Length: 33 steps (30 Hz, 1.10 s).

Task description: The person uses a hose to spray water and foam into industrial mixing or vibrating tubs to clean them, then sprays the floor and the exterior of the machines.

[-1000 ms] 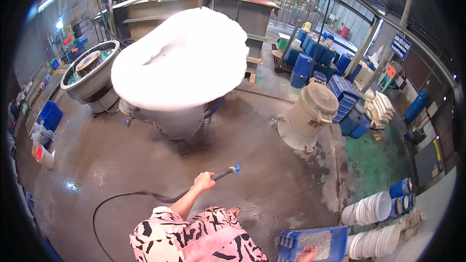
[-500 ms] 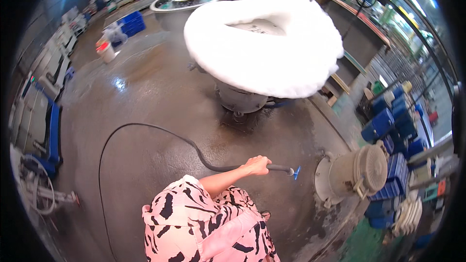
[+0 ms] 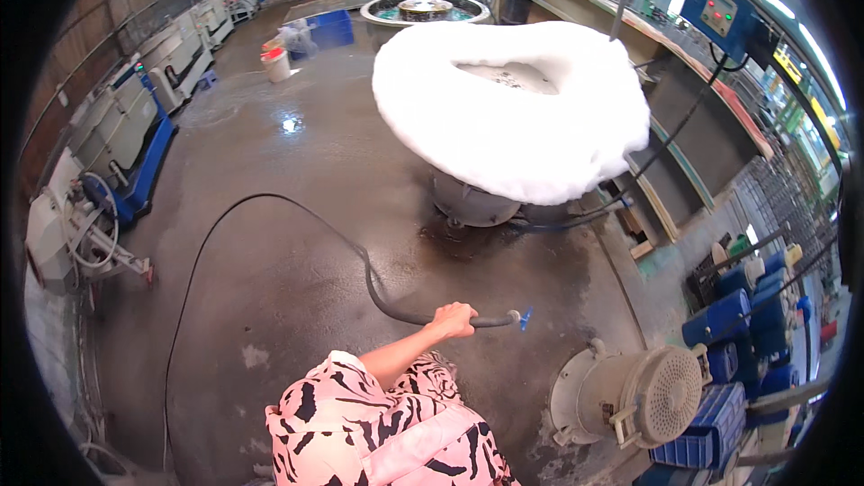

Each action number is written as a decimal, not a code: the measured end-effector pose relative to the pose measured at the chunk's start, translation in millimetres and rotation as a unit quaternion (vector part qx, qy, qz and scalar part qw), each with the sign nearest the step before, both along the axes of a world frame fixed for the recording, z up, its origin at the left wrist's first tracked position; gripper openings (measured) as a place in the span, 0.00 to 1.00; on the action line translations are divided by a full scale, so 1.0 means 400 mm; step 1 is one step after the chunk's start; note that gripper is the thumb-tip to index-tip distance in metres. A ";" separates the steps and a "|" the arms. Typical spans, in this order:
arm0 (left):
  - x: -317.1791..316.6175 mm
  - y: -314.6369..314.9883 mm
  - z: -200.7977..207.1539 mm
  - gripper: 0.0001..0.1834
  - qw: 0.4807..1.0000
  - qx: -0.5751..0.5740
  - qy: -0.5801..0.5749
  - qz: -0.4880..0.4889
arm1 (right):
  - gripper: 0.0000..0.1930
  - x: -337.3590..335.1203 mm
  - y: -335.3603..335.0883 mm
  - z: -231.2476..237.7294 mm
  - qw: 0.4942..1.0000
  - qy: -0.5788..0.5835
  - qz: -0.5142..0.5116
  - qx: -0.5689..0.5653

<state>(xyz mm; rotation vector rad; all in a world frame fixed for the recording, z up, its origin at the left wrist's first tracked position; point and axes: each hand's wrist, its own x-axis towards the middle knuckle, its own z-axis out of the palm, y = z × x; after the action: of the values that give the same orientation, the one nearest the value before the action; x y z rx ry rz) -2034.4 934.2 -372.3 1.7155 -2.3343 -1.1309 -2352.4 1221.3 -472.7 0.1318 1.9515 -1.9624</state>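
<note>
My left hand (image 3: 454, 320) is wrapped round a black hose (image 3: 393, 307) near its end, in front of my body. Just beyond my fingers, the end of the hose carries a small blue valve handle (image 3: 526, 318), pointing right. From my grip the hose loops left across the wet floor and back toward me. My right hand is hidden. Ahead stands a round vat (image 3: 474, 203), its rim buried under a thick ring of white foam (image 3: 513, 144). Dark specks show through the opening in the foam. No water stream is visible from the hose.
A beige motor-like drum (image 3: 630, 396) lies on the floor at right, beside a blue crate (image 3: 706, 432) and blue containers (image 3: 717, 317). Another round tub (image 3: 378, 16) stands farther back. Machines (image 3: 135, 126) line the left; a control box (image 3: 715, 11) hangs upper right.
My view has tilted up and turned, so the foam-topped vat sits slightly lower and farther right. My left hand keeps its grip on the hose, appearing a little farther left.
</note>
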 end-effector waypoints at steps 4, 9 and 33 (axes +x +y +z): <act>-0.059 0.011 0.001 0.25 0.997 0.034 0.026 0.066 | 0.20 -0.094 -0.062 -0.025 0.999 -0.013 0.029 -0.008; -0.128 -0.043 -0.049 0.24 0.991 0.022 0.043 0.125 | 0.21 -0.173 -0.132 -0.066 0.999 -0.035 0.038 -0.012; -0.923 -0.280 0.122 0.26 0.940 0.074 0.233 -0.237 | 0.46 -0.752 -0.886 0.154 0.851 -0.357 0.294 -0.248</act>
<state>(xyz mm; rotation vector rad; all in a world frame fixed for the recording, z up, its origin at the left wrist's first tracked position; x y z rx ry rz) -2403.6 822.1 -323.3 0.7783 -2.4354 -1.5996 -2653.3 867.1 -411.2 0.0909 0.8377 -1.5939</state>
